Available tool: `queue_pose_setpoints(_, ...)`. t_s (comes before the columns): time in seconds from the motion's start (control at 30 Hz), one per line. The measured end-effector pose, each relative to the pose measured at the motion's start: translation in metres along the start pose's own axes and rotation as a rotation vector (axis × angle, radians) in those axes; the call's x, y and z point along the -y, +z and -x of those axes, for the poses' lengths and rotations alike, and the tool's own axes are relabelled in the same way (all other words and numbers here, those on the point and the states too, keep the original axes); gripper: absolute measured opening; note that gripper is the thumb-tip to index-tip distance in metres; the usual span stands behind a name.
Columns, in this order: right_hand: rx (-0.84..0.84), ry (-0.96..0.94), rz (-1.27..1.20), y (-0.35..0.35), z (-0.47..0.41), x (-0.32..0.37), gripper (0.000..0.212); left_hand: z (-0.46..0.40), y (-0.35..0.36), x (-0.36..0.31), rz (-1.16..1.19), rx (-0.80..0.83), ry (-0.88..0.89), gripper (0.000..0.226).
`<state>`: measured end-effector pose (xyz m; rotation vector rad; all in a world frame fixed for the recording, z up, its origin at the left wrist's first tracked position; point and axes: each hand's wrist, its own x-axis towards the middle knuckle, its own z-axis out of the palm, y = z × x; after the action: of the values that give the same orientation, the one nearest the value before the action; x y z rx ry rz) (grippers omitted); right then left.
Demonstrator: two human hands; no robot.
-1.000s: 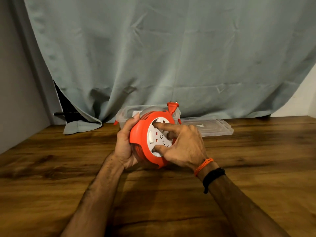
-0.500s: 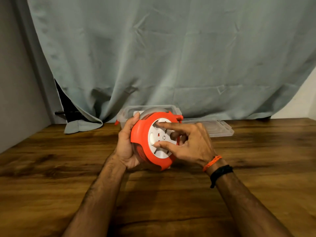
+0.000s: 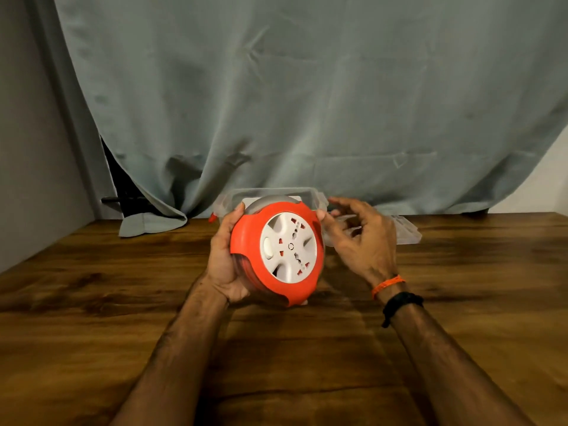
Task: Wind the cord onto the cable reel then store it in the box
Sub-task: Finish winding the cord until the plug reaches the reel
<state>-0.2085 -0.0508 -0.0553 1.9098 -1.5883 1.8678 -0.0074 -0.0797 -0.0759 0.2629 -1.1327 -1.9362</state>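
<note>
The cable reel is a round orange housing with a white socket face turned toward me. My left hand grips its left side and back and holds it just above the wooden table. My right hand is beside the reel's right edge, fingers spread, only the thumb near or touching the rim. Orange cord windings show at the reel's lower left. The plug is not visible. The clear plastic box stands directly behind the reel, mostly hidden by it.
The clear box lid lies flat on the table to the right of the box. A grey-green curtain hangs behind the table. The wooden tabletop stretches toward me beneath my forearms.
My right hand has come off the white socket face and moved to the reel's right edge, fingers opening. The orange plug seen above the reel one second ago is out of sight.
</note>
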Motion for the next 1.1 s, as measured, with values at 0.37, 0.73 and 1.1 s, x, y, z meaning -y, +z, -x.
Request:
queue_pose_setpoints(0.37,0.338,0.287,-0.278,0.012,0.005,-0.013,0.075,0.006,0.003,0.0,0.087,-0.008,0.035,0.079)
queue_pose_setpoints(0.73,0.323,0.643,-0.683,0.042,0.028,0.018,0.033,0.021,0.013,-0.009,0.134,-0.28,0.062,0.071)
queue_pose_setpoints(1.1,0.408,0.608,-0.327,0.09,0.066,0.066,0.037,0.089,0.007,-0.025,-0.185,-1.1,0.294,0.032)
